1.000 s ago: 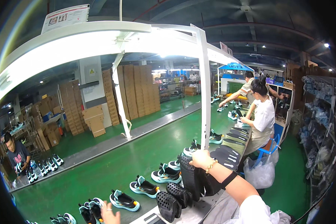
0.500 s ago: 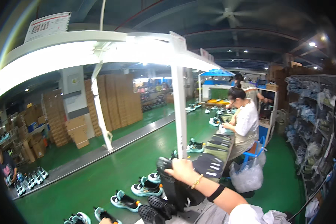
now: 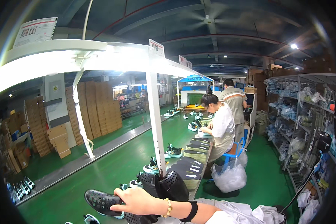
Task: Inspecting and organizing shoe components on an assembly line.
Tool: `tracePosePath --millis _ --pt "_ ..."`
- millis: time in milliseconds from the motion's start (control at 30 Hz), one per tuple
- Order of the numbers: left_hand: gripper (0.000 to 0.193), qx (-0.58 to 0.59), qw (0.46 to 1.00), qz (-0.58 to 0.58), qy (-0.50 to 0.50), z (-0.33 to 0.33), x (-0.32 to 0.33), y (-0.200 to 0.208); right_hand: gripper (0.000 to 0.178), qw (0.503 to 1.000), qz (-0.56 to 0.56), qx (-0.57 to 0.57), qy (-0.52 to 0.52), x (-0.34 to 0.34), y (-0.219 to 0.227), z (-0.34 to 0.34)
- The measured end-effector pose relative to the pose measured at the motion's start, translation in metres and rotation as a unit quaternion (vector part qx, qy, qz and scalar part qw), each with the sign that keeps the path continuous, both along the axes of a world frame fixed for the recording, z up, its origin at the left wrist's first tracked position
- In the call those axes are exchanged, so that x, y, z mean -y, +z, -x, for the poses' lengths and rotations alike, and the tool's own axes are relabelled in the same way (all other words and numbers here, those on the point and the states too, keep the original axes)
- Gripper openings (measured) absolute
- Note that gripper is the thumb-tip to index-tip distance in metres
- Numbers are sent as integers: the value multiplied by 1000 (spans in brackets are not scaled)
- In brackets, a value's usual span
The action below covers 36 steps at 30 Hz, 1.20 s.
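Observation:
My right hand (image 3: 136, 201) reaches across from the lower right, a beaded bracelet and a black band on its arm. Its fingers are closed round one end of a black perforated shoe form (image 3: 98, 199), shaped like a clog with round holes. Beyond the wrist, two more black forms stand upright, a perforated one (image 3: 174, 185) and another beside it (image 3: 150, 186). Part of a further perforated piece (image 3: 136, 218) shows beneath my hand. A teal-and-black shoe (image 3: 91, 219) is cut off by the lower edge, and my left hand is out of sight.
Shoes (image 3: 173, 151) line the green conveyor belt (image 3: 112, 168) beside a white lamp post (image 3: 155, 123). Stacked insoles (image 3: 188, 166) lie on the bench. A seated co-worker (image 3: 223, 123) handles a shoe; another person (image 3: 233, 99) stands behind. A bag (image 3: 229, 177) and loaded shelving (image 3: 291, 115) are right.
My right hand has moved left and down, bringing a black form away from beside the post. Fingertips at the lower edge have left the picture. The whole view has shifted.

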<state>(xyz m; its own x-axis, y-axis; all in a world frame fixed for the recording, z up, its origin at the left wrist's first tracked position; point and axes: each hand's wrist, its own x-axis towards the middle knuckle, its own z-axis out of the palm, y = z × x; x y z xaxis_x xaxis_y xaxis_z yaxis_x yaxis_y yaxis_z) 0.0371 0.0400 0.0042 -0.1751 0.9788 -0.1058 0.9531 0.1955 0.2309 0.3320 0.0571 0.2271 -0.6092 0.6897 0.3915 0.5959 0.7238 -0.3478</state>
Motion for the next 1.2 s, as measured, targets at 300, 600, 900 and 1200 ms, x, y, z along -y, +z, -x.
tracePosePath --millis 300,600,900,1200 --pt "52 -33 998 -51 35 9 11 -39 54 992 74 88 51 18 -3 72" --pt "50 168 931 -291 142 -10 45 -31 52 977 64 201 -6 -17 -72 135" --pt "43 247 907 -305 155 15 65 -72 45 946 246 210 -4 -48 -152 241" --pt "33 273 907 -287 146 18 67 -79 34 980 74 152 -109 -18 -236 275"
